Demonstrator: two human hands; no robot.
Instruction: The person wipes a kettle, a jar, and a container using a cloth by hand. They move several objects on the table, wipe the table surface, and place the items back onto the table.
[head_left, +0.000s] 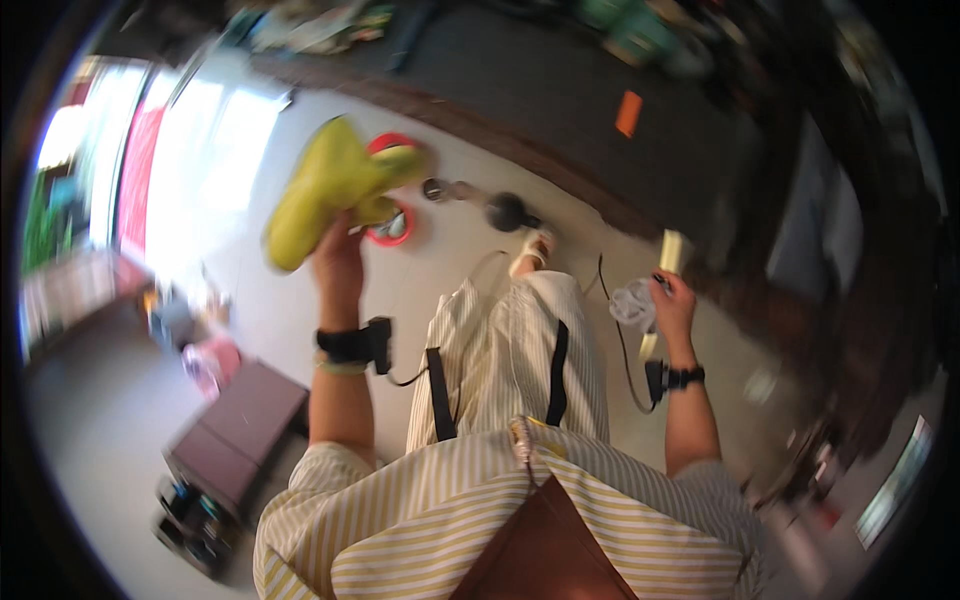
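My left hand (340, 244) grips a yellow-green soft object (319, 187), raised over the floor. The object is blurred, perhaps a plush toy or a folded cloth, with a bent part jutting to the right. My right hand (675, 300) has its fingers closed around a pale yellow strip (671, 251) that sticks out above and below the fist. A translucent whitish bundle (632, 306), maybe plastic or coiled cord, hangs at that hand's left side. Between the fingers shows a small dark part that I cannot make out.
Red-rimmed containers (403, 229) stand on the pale floor beyond my left hand. A dark round object (506, 212) lies near my foot. A long dark surface (525, 97) with an orange item (628, 114) spans the far side. A brown low table (236, 431) stands left. Thin cables hang from both wrists.
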